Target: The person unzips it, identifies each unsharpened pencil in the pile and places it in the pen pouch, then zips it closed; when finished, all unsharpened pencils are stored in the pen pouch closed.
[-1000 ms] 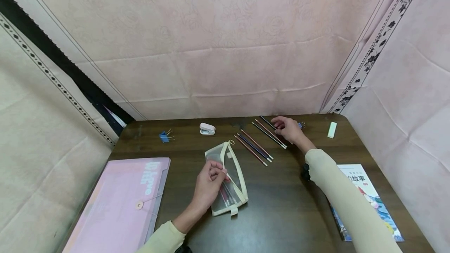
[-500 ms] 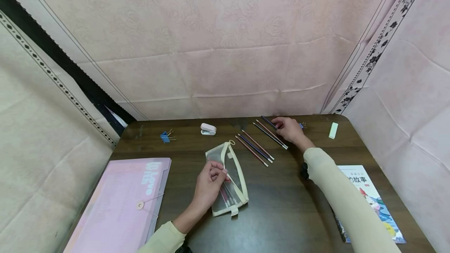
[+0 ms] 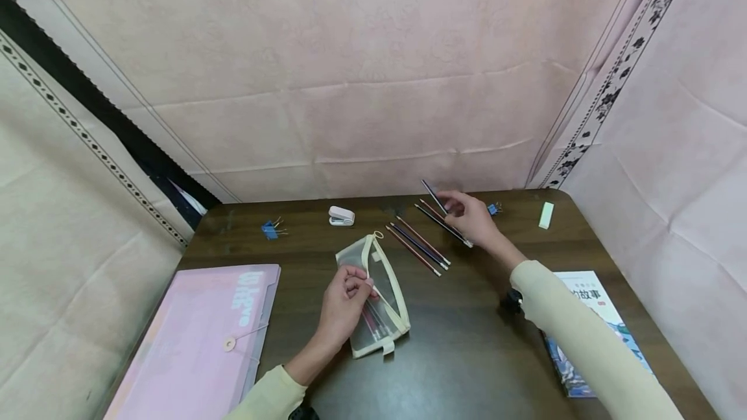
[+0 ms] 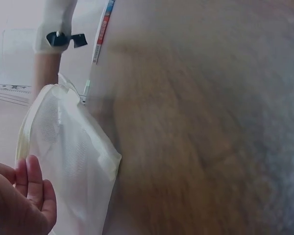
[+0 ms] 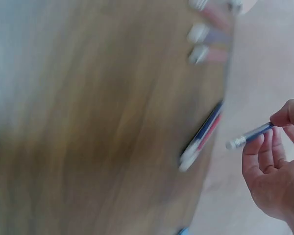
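Note:
My left hand (image 3: 345, 303) pinches the edge of a cream-trimmed mesh pencil case (image 3: 360, 342), which lies unzipped on the table with a few slim, pinkish things showing inside. In the left wrist view, the fingers hold the rim of the case (image 4: 24, 139). At the back, my right hand (image 3: 475, 219) pinches a dark pencil (image 3: 432, 194), tilted and raised off the table. The right wrist view shows this pencil (image 5: 257, 134) between thumb and fingers, its eraser end sticking out. Below it lie a dark and a reddish pencil (image 5: 201, 137). Three more pencils (image 3: 415, 248) lie beside the case.
A pink folder (image 3: 198, 336) covers the left front, and a picture book (image 3: 574, 368) lies partly under my right forearm. Along the back are a blue binder clip (image 3: 270, 230), a white stapler (image 3: 341, 216), another blue clip (image 3: 493, 209) and a pale green eraser (image 3: 546, 215).
My right hand has lifted the dark pencil from the table and moved slightly left with it. The left hand stays on the pencil case.

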`<act>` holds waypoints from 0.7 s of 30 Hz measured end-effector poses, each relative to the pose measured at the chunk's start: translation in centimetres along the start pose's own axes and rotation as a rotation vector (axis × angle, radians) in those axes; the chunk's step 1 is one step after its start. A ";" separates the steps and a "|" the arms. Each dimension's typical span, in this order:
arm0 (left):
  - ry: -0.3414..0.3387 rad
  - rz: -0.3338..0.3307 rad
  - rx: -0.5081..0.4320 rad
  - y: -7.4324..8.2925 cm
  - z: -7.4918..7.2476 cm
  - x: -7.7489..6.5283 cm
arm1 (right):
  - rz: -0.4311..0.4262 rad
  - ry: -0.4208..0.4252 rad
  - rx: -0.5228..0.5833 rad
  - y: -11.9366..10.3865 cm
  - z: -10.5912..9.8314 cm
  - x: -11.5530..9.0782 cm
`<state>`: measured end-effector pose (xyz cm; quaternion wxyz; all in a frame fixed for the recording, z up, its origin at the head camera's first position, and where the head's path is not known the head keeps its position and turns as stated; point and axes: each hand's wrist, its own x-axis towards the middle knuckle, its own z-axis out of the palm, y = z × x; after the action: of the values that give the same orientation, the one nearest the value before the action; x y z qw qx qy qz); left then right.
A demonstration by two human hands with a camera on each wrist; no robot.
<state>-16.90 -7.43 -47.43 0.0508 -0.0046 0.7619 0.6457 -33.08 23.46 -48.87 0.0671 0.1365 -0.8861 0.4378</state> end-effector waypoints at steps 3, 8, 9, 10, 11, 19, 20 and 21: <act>-0.005 0.003 0.004 0.7 0.0 -0.4 | 0.017 -0.003 0.186 -2.3 0.6 -1.3; -0.001 -0.002 0.002 0.8 0.0 -0.5 | 0.126 -0.028 0.528 -6.1 2.1 -4.0; 0.000 -0.001 0.000 0.8 0.1 -0.5 | 0.154 -0.032 0.586 -6.8 2.4 -4.5; 0.001 0.001 -0.004 0.7 0.1 -0.5 | 0.180 -0.032 0.639 -7.5 2.8 -5.0; 0.001 0.002 -0.006 0.7 0.1 -0.4 | 0.206 -0.033 0.693 -8.0 3.2 -5.5; -0.007 0.003 -0.005 1.1 0.3 -0.3 | 0.352 0.030 0.895 -10.5 7.4 -8.5; -0.008 0.005 -0.003 1.1 0.3 -0.3 | 0.365 0.012 0.889 -10.6 7.9 -8.8; -0.009 0.009 -0.002 1.2 0.3 -0.3 | 0.378 -0.012 0.874 -10.6 8.4 -9.0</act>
<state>-16.64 -6.94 -46.30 0.0512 0.0015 0.7610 0.6468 -21.28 12.24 -48.10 -0.0822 -0.0092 -0.6288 0.7732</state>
